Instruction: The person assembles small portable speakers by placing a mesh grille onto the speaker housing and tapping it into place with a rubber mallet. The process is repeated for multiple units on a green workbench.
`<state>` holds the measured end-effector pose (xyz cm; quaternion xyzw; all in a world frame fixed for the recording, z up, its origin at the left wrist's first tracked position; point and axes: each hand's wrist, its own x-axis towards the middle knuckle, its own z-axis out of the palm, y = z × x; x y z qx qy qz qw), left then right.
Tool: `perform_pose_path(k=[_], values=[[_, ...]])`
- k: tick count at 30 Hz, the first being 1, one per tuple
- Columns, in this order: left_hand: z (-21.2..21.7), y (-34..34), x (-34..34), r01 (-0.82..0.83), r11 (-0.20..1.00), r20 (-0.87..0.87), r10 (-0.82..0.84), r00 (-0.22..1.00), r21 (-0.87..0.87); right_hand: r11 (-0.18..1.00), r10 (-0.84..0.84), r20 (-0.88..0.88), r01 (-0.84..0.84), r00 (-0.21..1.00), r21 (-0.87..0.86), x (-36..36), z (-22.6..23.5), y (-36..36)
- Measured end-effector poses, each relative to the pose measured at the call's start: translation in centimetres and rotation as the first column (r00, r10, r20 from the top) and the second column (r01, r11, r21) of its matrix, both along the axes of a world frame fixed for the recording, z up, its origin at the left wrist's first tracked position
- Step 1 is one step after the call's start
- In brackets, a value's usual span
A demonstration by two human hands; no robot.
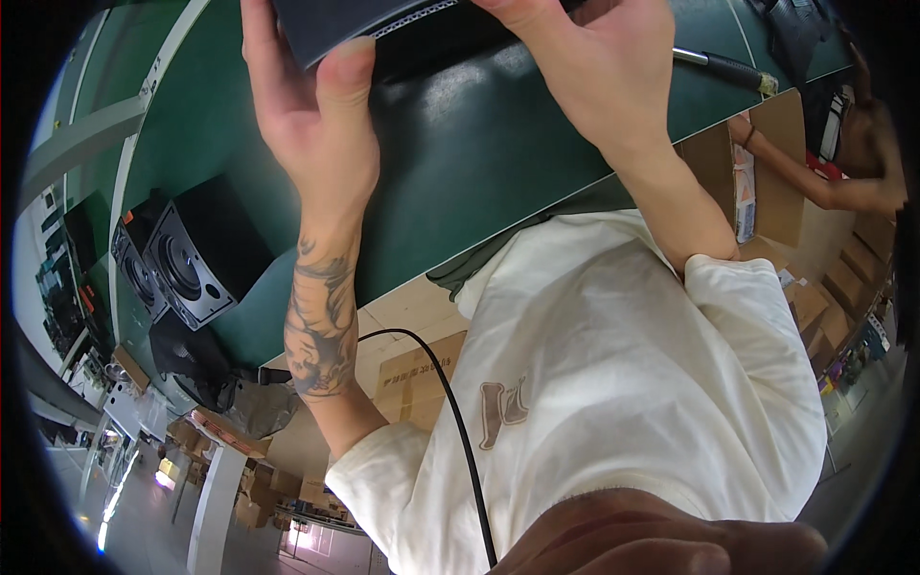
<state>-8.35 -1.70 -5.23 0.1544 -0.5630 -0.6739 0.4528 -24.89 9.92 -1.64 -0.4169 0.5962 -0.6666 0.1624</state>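
Both of my hands are raised over the green tabletop (pixel 460 182), at the top of the head view. Between them is a black box-shaped casing (pixel 331 24) with a thin perforated strip along one edge; most of it is cut off by the frame. My left hand (pixel 321 105) grips its left side, the thumb against the near edge and the fingers behind. On the other side, my right hand (pixel 609 77) is closed round the casing, its fingertips partly out of sight. A black speaker (pixel 192 254) stands beyond my left forearm, with another speaker (pixel 134 264) beside it.
A black-handled tool with a metal shaft (pixel 724 69) lies near the table's right edge. Another person's arm (pixel 805 177) reaches toward an open cardboard box (pixel 781 144). A black cable (pixel 450 393) hangs before my shirt. A metal frame post (pixel 129 163) stands left.
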Motion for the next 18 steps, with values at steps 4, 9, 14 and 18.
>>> perform_pose_path(k=[4, 9, 14, 18], values=[[-0.3, -0.9, -0.6, -0.094, 0.980, 0.062, 0.106, 0.992, -0.177, 0.999, 0.046, -0.029, -0.047, 0.998, -0.021, -1.5, -1.2, -0.5], [-0.5, -1.4, 0.2, -0.086, 0.802, 0.224, 0.266, 0.938, -0.591, 0.977, 0.209, -0.032, -0.210, 0.977, -0.028, -3.3, -0.1, -0.2], [0.6, -0.3, 0.0, -0.154, 0.871, 0.164, 0.256, 0.953, -0.466, 0.953, 0.302, 0.024, -0.302, 0.953, -0.034, -3.9, -0.7, -0.2], [3.8, 0.9, 1.6, -0.110, 0.948, 0.343, 0.214, 0.914, -0.300, 0.962, 0.247, 0.128, -0.259, 0.960, 0.082, -1.4, 0.9, -0.5]])
